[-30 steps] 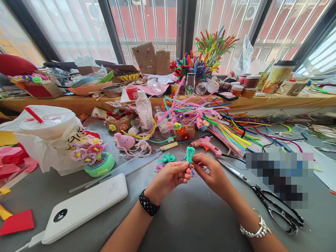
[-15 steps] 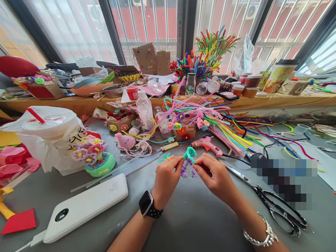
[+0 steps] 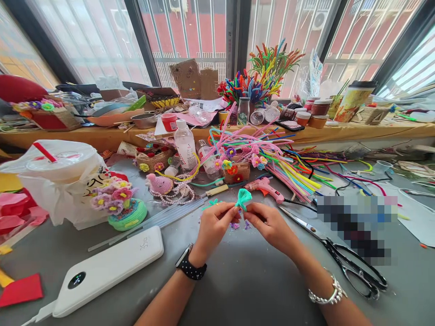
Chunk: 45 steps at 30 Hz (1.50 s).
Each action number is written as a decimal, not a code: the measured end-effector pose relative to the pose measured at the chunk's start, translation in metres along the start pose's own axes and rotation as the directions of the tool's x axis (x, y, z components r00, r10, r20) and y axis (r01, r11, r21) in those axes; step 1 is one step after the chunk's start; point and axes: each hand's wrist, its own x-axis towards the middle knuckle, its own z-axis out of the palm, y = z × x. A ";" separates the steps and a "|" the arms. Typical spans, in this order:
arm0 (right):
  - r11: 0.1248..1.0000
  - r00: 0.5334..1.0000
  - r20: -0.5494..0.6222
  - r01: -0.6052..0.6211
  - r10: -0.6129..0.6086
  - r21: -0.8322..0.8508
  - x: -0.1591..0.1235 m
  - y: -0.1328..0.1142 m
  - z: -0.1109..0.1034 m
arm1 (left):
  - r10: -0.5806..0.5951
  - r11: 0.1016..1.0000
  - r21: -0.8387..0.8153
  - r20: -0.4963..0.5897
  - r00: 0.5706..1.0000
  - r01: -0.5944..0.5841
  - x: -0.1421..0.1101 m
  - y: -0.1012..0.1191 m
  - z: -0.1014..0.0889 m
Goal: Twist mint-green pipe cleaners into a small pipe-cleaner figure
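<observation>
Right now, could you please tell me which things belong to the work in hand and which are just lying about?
Belonging: green fuzzy piece, held by left hand and right hand; probably multicoloured fuzzy stems, black-handled metal scissors.

Lying about, seemingly: white rectangular power bank, flat red piece.

You've got the power bank (image 3: 115,267) on the table (image 3: 238,290) left of your left hand (image 3: 215,224), scissors (image 3: 328,244) right of your right hand (image 3: 271,225), glue gun (image 3: 267,188) behind it.
</observation>
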 end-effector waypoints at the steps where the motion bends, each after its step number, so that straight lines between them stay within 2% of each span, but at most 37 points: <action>1: 0.999 1.000 0.024 -0.017 0.016 0.043 0.000 0.000 -0.002 | -0.029 0.998 -0.057 0.029 0.999 0.030 0.000 0.001 0.000; 5: 0.960 0.986 0.147 -0.112 0.075 0.258 -0.001 0.001 -0.011 | -0.082 0.965 -0.238 0.142 0.987 0.114 0.002 0.003 -0.005; 7: 0.929 0.977 0.201 -0.142 0.076 0.341 -0.003 0.002 -0.014 | -0.099 0.930 -0.340 0.141 0.985 0.142 0.003 0.002 -0.010; 9: 0.913 0.971 0.231 -0.150 0.063 0.381 -0.003 0.003 -0.014 | -0.099 0.918 -0.376 0.092 0.991 0.126 0.004 0.001 -0.014; 11: 0.898 0.974 0.214 -0.152 0.067 0.412 -0.003 0.005 -0.012 | -0.048 0.964 -0.259 0.047 0.998 0.059 0.004 0.000 -0.016; 13: 0.881 0.986 0.134 -0.151 0.101 0.448 -0.001 0.007 -0.007 | 0.068 0.998 -0.005 0.016 0.998 -0.068 0.003 -0.002 -0.013; 15: 0.881 0.988 0.035 -0.147 0.147 0.449 0.001 0.009 -0.003 | 0.217 0.945 0.254 -0.011 0.976 -0.207 0.001 -0.004 -0.008; 18: 0.896 0.978 -0.088 -0.137 0.191 0.421 0.003 0.011 -0.001 | 0.343 0.826 0.474 0.006 0.939 -0.304 -0.003 -0.009 0.000; 20: 0.900 0.973 -0.134 -0.116 0.188 0.419 0.003 0.012 -0.003 | 0.362 0.773 0.539 0.056 0.930 -0.333 -0.004 -0.011 0.002; 23: 0.907 0.978 -0.118 -0.110 0.172 0.407 0.002 0.010 -0.008 | 0.377 0.711 0.596 0.126 0.918 -0.374 -0.005 -0.012 0.002; 25: 0.921 0.977 -0.119 -0.124 0.179 0.369 0.001 0.008 -0.008 | 0.414 0.669 0.614 0.160 0.896 -0.418 -0.005 -0.013 0.003; 28: 0.924 0.958 -0.186 -0.142 0.219 0.356 0.000 0.006 -0.001 | 0.496 0.617 0.615 0.181 0.849 -0.491 -0.006 -0.015 0.006; 30: 0.885 0.936 -0.225 -0.149 0.270 0.442 0.000 0.006 0.006 | 0.561 0.566 0.637 0.166 0.811 -0.523 -0.007 -0.016 0.009; 33: 0.774 0.902 -0.237 -0.150 0.362 0.615 0.001 0.003 0.016 | 0.640 0.482 0.696 0.135 0.757 -0.532 -0.008 -0.014 0.011; 35: 0.719 0.886 -0.241 -0.137 0.397 0.682 0.002 0.002 0.019 | 0.667 0.450 0.721 0.121 0.735 -0.527 -0.009 -0.013 0.011; 37: 0.722 0.888 -0.247 -0.127 0.389 0.680 0.002 0.002 0.019 | 0.668 0.448 0.729 0.112 0.735 -0.517 -0.009 -0.012 0.011; 42: 0.879 0.928 -0.236 -0.159 0.289 0.450 -0.001 0.006 0.009 | 0.579 0.536 0.672 0.148 0.802 -0.511 -0.008 -0.012 0.010; 45: 0.905 0.934 -0.236 -0.162 0.269 0.393 -0.003 0.008 0.007 | 0.565 0.559 0.651 0.154 0.810 -0.514 -0.007 -0.012 0.010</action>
